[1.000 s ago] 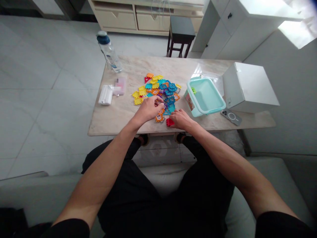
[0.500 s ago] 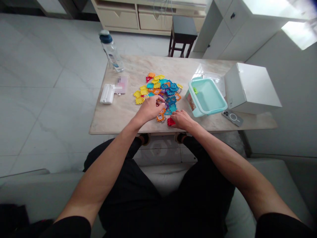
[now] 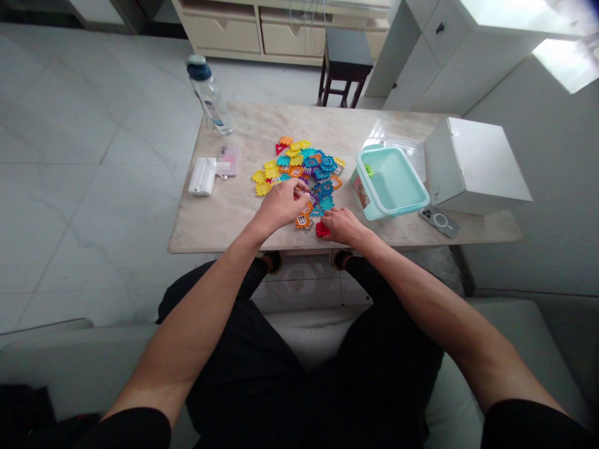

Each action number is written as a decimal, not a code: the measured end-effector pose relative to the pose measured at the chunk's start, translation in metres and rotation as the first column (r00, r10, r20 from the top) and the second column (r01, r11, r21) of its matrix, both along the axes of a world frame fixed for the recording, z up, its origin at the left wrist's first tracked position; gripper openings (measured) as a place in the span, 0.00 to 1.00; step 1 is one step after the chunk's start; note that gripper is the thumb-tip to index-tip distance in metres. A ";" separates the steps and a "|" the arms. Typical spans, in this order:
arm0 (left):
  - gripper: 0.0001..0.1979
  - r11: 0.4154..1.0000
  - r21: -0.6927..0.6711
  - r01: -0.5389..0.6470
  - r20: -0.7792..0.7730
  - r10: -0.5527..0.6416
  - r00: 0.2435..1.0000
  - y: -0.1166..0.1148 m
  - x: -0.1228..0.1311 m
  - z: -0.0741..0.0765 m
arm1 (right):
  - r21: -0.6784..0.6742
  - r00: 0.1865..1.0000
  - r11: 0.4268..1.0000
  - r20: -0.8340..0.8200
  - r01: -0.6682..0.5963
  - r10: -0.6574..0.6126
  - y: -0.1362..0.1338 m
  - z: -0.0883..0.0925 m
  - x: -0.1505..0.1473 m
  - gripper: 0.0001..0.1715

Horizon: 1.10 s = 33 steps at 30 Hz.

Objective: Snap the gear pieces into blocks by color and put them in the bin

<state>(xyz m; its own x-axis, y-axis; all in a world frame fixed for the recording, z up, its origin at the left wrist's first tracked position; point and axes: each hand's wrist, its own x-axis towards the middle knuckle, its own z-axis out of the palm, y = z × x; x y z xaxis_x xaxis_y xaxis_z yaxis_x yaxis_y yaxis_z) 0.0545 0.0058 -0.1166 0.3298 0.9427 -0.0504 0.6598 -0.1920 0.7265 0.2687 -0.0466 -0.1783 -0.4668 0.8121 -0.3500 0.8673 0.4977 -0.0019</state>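
Observation:
A pile of flat notched plastic building tiles (image 3: 322,171) in blue, yellow, orange, purple and teal lies spread over the middle of the table. My left hand (image 3: 281,204) hovers over the pile's near-left side, its fingers loosely curled with a gap between thumb and forefinger and nothing visible in them. At the near end of the pile, my right hand (image 3: 345,226) has its fingertips closed on a red building tile (image 3: 322,230), close to the table's front edge. An orange tile with a white window grid (image 3: 302,221) lies between the hands.
A mint-green tub (image 3: 412,206) with a few light-green pieces stands to the right. Beside it are a white box (image 3: 484,165) and a phone (image 3: 438,222). On the left stand a water bottle (image 3: 213,100) and a white packet (image 3: 202,176). The marble-patterned table (image 3: 224,231) ends near my knees.
Both hands stay almost where they were. The whole view has shifted very slightly; the tiles and tub keep their places.

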 end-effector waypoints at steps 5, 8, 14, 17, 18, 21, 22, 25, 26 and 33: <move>0.11 1.000 -0.019 -0.023 -0.004 0.023 1.000 0.001 -0.002 0.003 | 0.005 1.000 1.000 0.012 -0.010 0.010 0.000 -0.001 0.000 0.23; 0.10 0.999 -0.012 -0.033 0.002 0.033 0.999 0.001 -0.004 0.006 | 0.002 1.000 1.000 0.024 -0.012 0.012 0.000 -0.001 -0.001 0.22; 0.10 0.999 0.005 -0.048 0.020 0.048 0.999 0.008 -0.010 -0.001 | -0.009 1.000 1.000 0.030 -0.005 0.005 -0.001 0.003 -0.001 0.24; 0.11 0.996 -0.001 -0.086 0.002 0.086 0.996 0.019 -0.016 -0.010 | -0.009 1.000 1.000 0.014 0.008 -0.008 0.000 0.007 0.000 0.29; 0.11 0.995 0.011 -0.102 -0.031 0.103 0.994 0.022 -0.019 -0.013 | -0.006 1.000 1.000 0.007 0.013 -0.013 0.000 0.009 0.001 0.30; 0.13 0.988 0.087 -0.129 -0.212 0.145 0.966 0.030 -0.025 -0.024 | 0.036 0.999 0.998 -0.022 0.050 -0.049 0.001 0.014 0.004 0.30; 0.14 0.987 0.109 -0.116 -0.279 0.142 0.950 0.031 -0.025 -0.027 | 0.055 0.997 0.996 -0.037 0.064 -0.062 0.001 0.015 0.006 0.30; 0.16 0.994 0.112 0.005 -0.443 0.046 0.895 0.026 -0.020 -0.039 | 0.095 0.991 0.990 -0.094 0.107 -0.098 0.003 0.019 0.011 0.26; 0.17 0.993 0.103 0.056 -0.492 0.002 0.871 0.022 -0.017 -0.043 | 0.099 0.988 0.988 -0.113 0.119 -0.108 0.004 0.021 0.013 0.24; 0.27 0.968 0.009 0.253 -0.670 -0.182 0.719 0.008 -0.005 -0.070 | 0.148 0.975 0.975 -0.168 0.168 -0.143 0.001 0.032 0.019 0.22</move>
